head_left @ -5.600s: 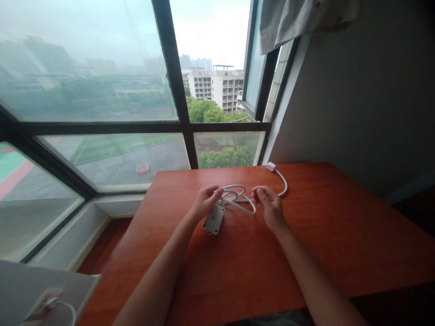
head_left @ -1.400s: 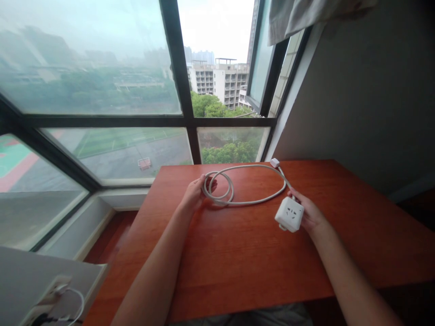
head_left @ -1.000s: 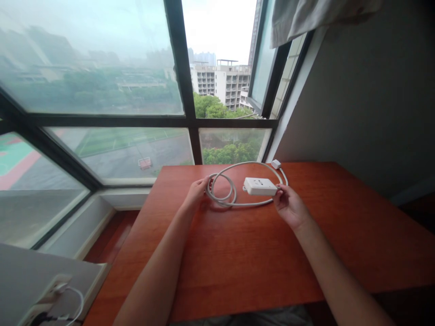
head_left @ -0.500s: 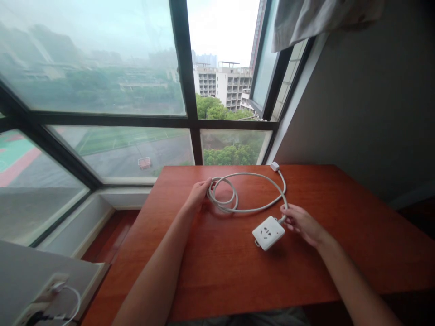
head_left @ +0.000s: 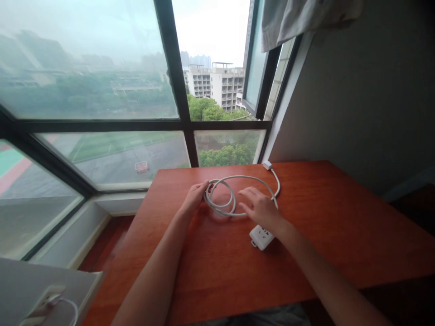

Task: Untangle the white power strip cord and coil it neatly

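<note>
A white power strip (head_left: 261, 237) with one visible socket face rests on the reddish-brown table (head_left: 210, 271). Its light grey cord (head_left: 222, 207) lies in loops towards the back, and the white plug (head_left: 267, 165) sits at the table's far edge. My left hand (head_left: 196, 194) pinches the left side of the coiled cord. Above the cord's big loop and just behind the power strip hovers my right hand (head_left: 260, 206), its fingers apart and holding nothing. My right wrist and hand cover part of the cord and the strip's right side.
Large windows (head_left: 102, 158) in dark frames stand behind and left of the table, one pane swung outwards. A grey wall (head_left: 333, 99) rises at the right, with cloth (head_left: 306, 18) hanging above. At lower left, a wall outlet (head_left: 47, 303) has a white plug in it.
My right hand has let go of the cord near the power strip and moved left over the loop. My left hand stays on the coil. The view has shifted slightly.
</note>
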{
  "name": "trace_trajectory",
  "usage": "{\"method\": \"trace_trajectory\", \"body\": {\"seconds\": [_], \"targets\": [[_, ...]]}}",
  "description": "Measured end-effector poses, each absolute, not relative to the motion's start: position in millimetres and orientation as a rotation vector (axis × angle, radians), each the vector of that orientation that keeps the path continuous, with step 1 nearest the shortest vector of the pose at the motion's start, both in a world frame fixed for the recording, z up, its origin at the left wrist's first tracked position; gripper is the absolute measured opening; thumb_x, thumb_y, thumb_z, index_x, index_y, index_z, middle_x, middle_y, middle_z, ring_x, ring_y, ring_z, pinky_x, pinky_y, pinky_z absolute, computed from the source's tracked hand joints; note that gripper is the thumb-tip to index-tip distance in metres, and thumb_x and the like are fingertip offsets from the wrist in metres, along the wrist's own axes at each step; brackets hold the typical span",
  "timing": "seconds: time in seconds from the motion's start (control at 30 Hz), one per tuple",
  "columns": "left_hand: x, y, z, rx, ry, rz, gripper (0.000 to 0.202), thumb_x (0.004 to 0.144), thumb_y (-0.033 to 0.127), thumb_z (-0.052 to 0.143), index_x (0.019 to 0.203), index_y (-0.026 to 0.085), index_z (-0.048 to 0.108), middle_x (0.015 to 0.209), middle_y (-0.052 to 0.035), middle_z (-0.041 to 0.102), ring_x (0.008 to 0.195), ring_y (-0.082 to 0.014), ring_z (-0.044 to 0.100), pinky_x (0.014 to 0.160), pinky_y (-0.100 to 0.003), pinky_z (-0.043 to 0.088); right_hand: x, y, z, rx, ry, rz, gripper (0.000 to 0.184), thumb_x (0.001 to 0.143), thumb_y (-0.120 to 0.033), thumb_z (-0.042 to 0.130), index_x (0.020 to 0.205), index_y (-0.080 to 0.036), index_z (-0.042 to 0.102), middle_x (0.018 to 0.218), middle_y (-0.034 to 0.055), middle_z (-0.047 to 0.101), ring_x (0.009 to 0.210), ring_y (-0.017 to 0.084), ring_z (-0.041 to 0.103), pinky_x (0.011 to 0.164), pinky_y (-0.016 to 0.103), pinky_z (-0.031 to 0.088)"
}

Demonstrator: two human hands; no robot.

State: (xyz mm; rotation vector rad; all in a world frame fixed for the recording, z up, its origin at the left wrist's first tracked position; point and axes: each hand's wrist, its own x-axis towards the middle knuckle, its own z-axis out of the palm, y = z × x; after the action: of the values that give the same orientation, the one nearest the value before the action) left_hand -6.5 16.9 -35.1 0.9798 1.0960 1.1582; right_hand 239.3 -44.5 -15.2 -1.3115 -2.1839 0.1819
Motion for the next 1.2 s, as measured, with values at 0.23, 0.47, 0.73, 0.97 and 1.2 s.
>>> {"method": "trace_trajectory", "body": {"seconds": [0.23, 0.47, 0.73, 0.97, 1.2], "targets": [[-7, 18, -34, 1.048, 1.059, 1.169, 0.048, 0.070, 0.057, 0.069, 0.072, 0.010, 0.064, 0.054, 0.0017, 0.050, 0.044, -0.0051, 0.037, 0.041, -0.017, 0.029, 184, -25, -12, -1.116, -2.460, 0.244, 0.017, 0.084, -0.029, 0.059, 0.098, -0.024, 0.066, 0.093, 0.0069, 0.066, 0.083, 0.019, 0.060, 0.066, 0.027, 0.043], [3, 16, -21, 1.241, 1.098, 1.211, 0.043, 0.076, 0.056, 0.063, 0.071, 0.013, 0.063, 0.051, 0.0044, 0.041, 0.044, -0.0067, 0.033, 0.044, -0.019, 0.024, 216, -3, 15, -0.996, -1.850, 0.493, 0.023, 0.092, -0.034, 0.046, 0.098, -0.020, 0.064, 0.093, 0.0066, 0.066, 0.087, 0.020, 0.059, 0.080, 0.032, 0.046], [4, 14, -16, 1.619, 1.283, 1.350, 0.020, 0.071, 0.038, 0.073, 0.081, 0.020, 0.072, 0.071, -0.0020, 0.064, 0.066, -0.0152, 0.052, 0.060, -0.021, 0.036, 222, 32, 21, -0.985, -1.559, 0.923, 0.033, 0.083, -0.049, 0.056, 0.094, -0.019, 0.064, 0.077, 0.0014, 0.059, 0.060, 0.012, 0.048, 0.054, 0.024, 0.041], [-1, 19, -27, 1.672, 1.281, 1.253, 0.026, 0.078, 0.042, 0.065, 0.070, 0.017, 0.069, 0.064, -0.0032, 0.065, 0.062, -0.0159, 0.053, 0.061, -0.023, 0.038, 228, 59, 1, -1.044, -1.534, 0.882, 0.036, 0.081, -0.052, 0.058, 0.088, -0.017, 0.065, 0.076, 0.0017, 0.063, 0.053, 0.010, 0.044, 0.048, 0.023, 0.036], [3, 18, -33, 1.716, 1.387, 1.265, 0.034, 0.080, 0.047, 0.060, 0.065, 0.017, 0.065, 0.049, 0.0027, 0.047, 0.048, -0.0104, 0.040, 0.049, -0.022, 0.028, 240, 54, -15, -1.123, -1.640, 0.943, 0.035, 0.079, -0.048, 0.061, 0.093, -0.016, 0.065, 0.080, 0.0040, 0.066, 0.060, 0.011, 0.054, 0.051, 0.023, 0.044]]}}
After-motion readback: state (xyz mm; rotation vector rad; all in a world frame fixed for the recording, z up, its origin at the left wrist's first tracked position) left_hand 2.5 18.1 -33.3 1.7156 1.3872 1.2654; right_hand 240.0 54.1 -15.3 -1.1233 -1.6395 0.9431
